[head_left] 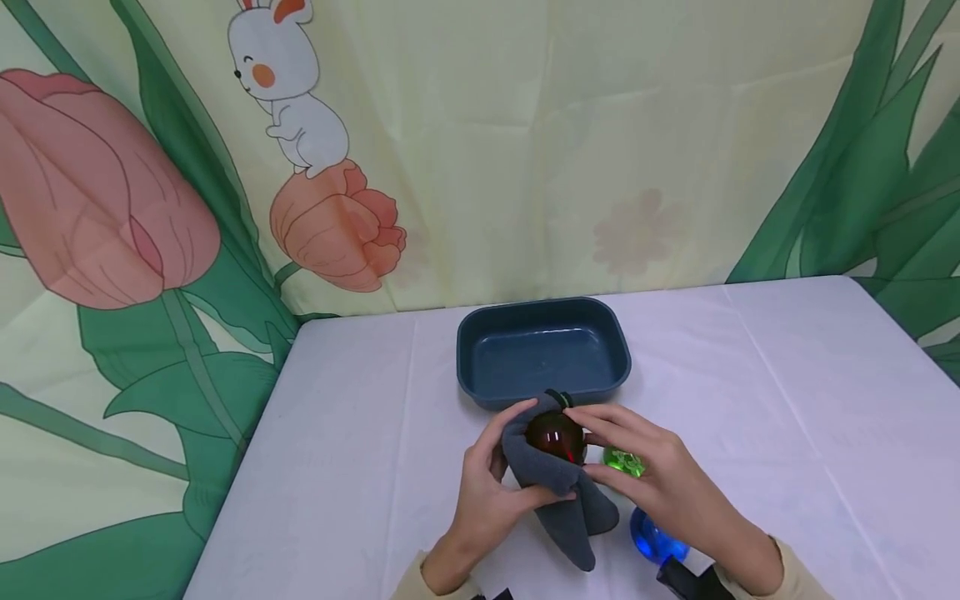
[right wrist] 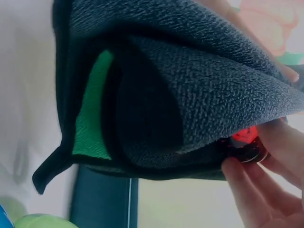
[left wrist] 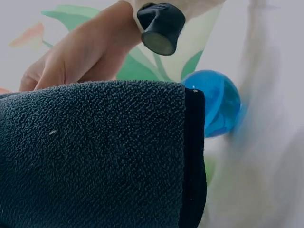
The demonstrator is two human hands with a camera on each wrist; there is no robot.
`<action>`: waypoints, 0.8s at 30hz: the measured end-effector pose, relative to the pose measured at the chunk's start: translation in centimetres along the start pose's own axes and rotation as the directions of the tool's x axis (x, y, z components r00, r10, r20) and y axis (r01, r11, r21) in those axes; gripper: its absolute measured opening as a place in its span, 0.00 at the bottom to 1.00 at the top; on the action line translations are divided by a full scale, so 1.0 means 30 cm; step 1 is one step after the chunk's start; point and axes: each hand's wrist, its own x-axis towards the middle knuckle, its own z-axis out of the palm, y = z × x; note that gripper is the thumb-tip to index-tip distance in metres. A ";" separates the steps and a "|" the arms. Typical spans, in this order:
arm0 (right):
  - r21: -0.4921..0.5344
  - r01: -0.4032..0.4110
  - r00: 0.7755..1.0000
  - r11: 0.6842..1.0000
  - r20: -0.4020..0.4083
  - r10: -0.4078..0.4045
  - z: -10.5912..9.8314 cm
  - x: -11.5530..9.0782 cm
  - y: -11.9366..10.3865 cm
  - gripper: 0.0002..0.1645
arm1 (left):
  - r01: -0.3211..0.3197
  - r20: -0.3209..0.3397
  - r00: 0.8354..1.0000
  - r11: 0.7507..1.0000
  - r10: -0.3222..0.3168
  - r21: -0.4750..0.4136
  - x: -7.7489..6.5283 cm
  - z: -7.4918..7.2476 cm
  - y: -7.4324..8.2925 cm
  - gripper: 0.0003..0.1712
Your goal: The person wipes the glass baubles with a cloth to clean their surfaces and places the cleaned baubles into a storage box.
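Note:
Over the table, my left hand (head_left: 487, 496) grips a grey cloth (head_left: 543, 462), thumb in front and fingers behind its folded edge. The cloth wraps partly around a dark red, glossy transparent ball (head_left: 557, 435). My right hand (head_left: 660, 467) pinches the ball's right side with its fingertips. In the right wrist view a bright red part of the ball (right wrist: 244, 135) shows between fingers and cloth, while the cloth's loose end hangs folded with a green patch (right wrist: 95, 111) inside. Pile fabric (left wrist: 95, 152) fills much of the left wrist view and hides my left fingers.
A dark blue basin (head_left: 543, 304) stands just beyond the hands. Near my right hand lie a green transparent ball (head_left: 624, 461) and a blue transparent ball (head_left: 652, 537). A white cloth (head_left: 360, 467) covers the table, and a printed curtain (head_left: 480, 150) hangs behind it.

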 end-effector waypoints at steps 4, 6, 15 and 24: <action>0.031 -0.062 0.998 0.998 0.034 0.061 -0.002 -0.005 0.004 0.45 | 0.037 -0.007 0.999 0.999 -0.038 -0.038 -0.001 0.004 -0.002 0.46; 0.008 -0.055 0.998 0.998 0.045 0.055 -0.002 -0.005 0.005 0.47 | 0.053 -0.011 0.999 0.997 -0.053 -0.050 -0.001 0.004 -0.003 0.46; -0.095 0.090 0.995 0.991 0.041 -0.086 -0.002 0.008 0.014 0.33 | 0.066 -0.017 0.998 0.996 -0.068 -0.057 0.006 -0.004 -0.002 0.45; -0.088 0.088 0.996 0.992 0.034 -0.085 0.005 0.007 0.023 0.34 | 0.057 -0.028 0.998 0.998 -0.058 -0.031 0.006 -0.004 -0.004 0.45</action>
